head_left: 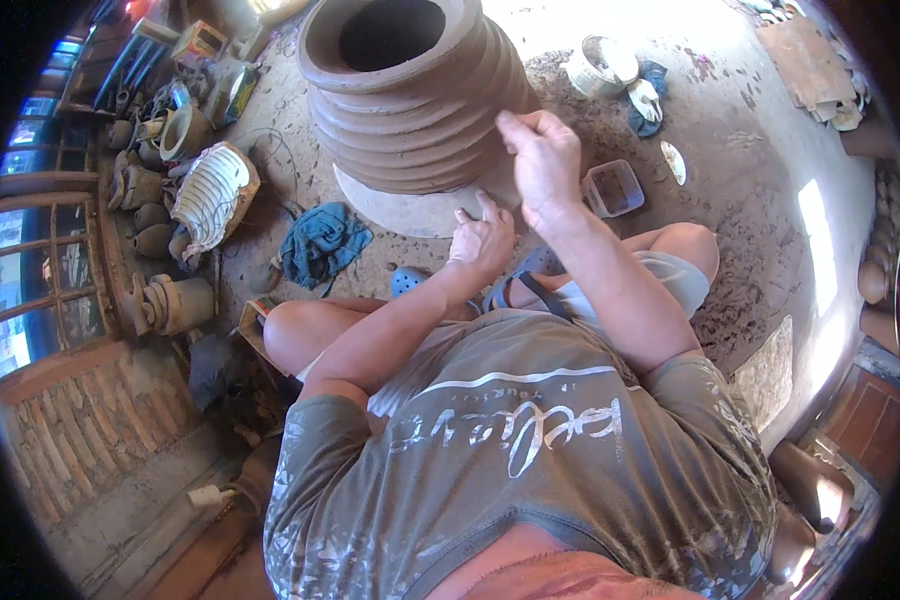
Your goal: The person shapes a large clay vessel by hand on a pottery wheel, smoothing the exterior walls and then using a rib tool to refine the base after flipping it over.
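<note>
A large brown clay pot point(410, 130) with ridged walls and a thick round rim stands in front of me, its dark mouth facing up. Under it lies a pale round board point(395, 212). My left hand point(482, 240) is low by the pot's base at the board's edge, some fingers stretched forward and apart, nothing visible in it. My right hand point(545, 165) is raised beside the pot's right wall. Its fingers are curled, with thumb and forefinger together near the clay; whatever they may hold is hidden.
A blue-green cloth point(323, 243) lies left of the board, near a ribbed white piece point(215, 198) and several small pots. To the right are a clear plastic tub point(613, 188), a white bucket point(602, 68) and a dark blue cloth with something white on it point(647, 100).
</note>
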Motion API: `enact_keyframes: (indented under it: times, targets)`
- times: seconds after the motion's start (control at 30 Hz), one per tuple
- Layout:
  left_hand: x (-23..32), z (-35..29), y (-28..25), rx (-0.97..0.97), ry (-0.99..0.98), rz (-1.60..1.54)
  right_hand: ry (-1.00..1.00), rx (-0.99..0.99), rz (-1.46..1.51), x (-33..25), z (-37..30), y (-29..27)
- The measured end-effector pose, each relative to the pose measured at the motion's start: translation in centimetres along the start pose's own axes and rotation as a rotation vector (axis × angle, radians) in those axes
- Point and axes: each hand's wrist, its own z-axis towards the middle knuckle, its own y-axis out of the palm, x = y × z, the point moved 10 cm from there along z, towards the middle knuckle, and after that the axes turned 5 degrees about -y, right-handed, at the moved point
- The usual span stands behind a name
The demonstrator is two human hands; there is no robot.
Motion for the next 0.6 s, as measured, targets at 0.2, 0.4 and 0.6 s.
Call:
enact_keyframes:
  times: [0.2, 0.4, 0.6]
  targets:
    - [1.2, -1.0, -0.1, 0.251, 0.175, -0.138, -0.083, -0.346, -0.204, 1.9, -7.2, 4.3]
    - [-1.0, -3.3, -3.1, 0.418, 0.283, -0.029, -0.562, -0.365, -0.566, -0.6, -8.0, -0.5]
    - [-5.5, -4.2, -4.9, -0.106, -0.080, -0.872, -0.766, -0.631, -0.735, 2.0, -9.1, -1.9]
